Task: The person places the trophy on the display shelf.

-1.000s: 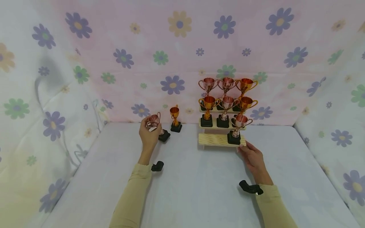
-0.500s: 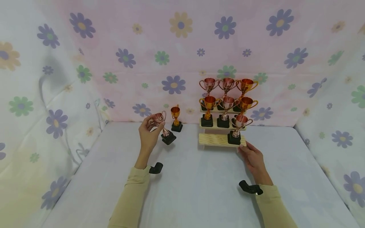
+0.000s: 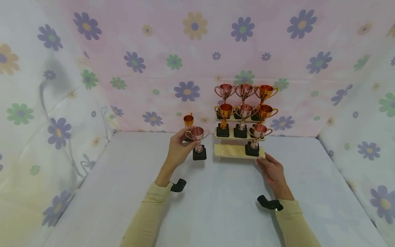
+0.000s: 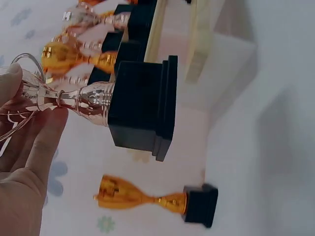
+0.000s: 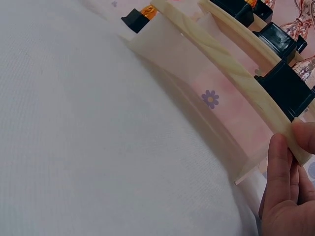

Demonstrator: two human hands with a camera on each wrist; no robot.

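My left hand (image 3: 180, 149) pinches a rose-gold trophy cup (image 3: 197, 133) by its cup and stem. It is nearly upright, left of a three-step wooden display rack (image 3: 227, 150). In the left wrist view the black base (image 4: 140, 105) hangs free, with the rack's steps behind it. My right hand (image 3: 273, 171) grips the right end of the lowest step, thumb on top and fingers below, as the right wrist view shows. On that step's right end stands another rose-gold trophy (image 3: 259, 132). A gold trophy (image 3: 188, 120) stands on the table behind my left hand, partly hidden.
Gold and rose-gold trophies fill the middle step (image 3: 232, 133) and the top step (image 3: 232, 120) of the rack. A white cloth (image 3: 216, 206) covers the table. Flower-patterned fabric walls (image 3: 154, 85) rise at the back and both sides.
My left hand has carried the rose-gold trophy rightward, in front of the gold one, and turned it from tilted to nearly upright. My right hand has kept its place on the rack.
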